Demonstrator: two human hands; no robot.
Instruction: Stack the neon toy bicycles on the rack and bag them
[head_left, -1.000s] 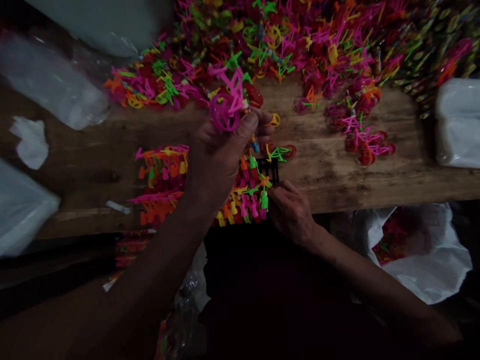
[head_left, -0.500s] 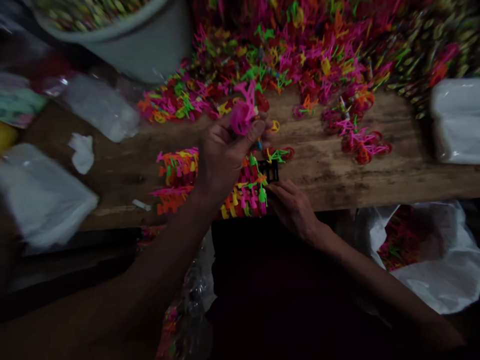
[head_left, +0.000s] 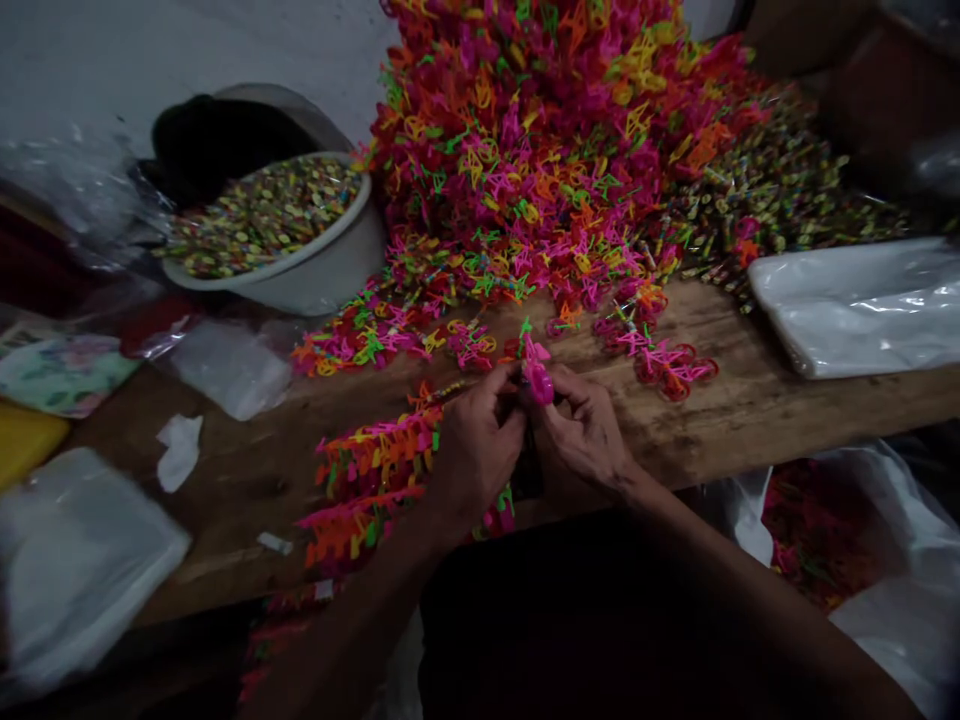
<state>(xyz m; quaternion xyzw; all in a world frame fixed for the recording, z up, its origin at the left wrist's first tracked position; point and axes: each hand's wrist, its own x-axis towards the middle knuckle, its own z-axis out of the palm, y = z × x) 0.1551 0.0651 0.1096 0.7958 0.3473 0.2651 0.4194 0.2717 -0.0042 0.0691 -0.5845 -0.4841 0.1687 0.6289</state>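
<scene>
Both my hands meet over the wooden table, closed around a small pink plastic toy bicycle. My left hand pinches it from the left, its fingertips partly hidden. From the other side, the thumb and fingers of my right hand press on its lower end. A green tip stands up behind the pink piece. Under and beside my left forearm lie rows of orange, pink, yellow and green plastic pieces, partly covered by that arm. Dark shadow hides what lies below my hands.
A large pile of bright plastic pieces rises at the back. Left of it stands a pale tub full of small tubes. Loose toy bicycles with red wheels, a white plastic-wrapped pack and clear bags surround the work area.
My right hand has left the black rack at the row's end and come up to the pink toy bicycle, joining my left hand. The view has tilted up, showing more of the pile.
</scene>
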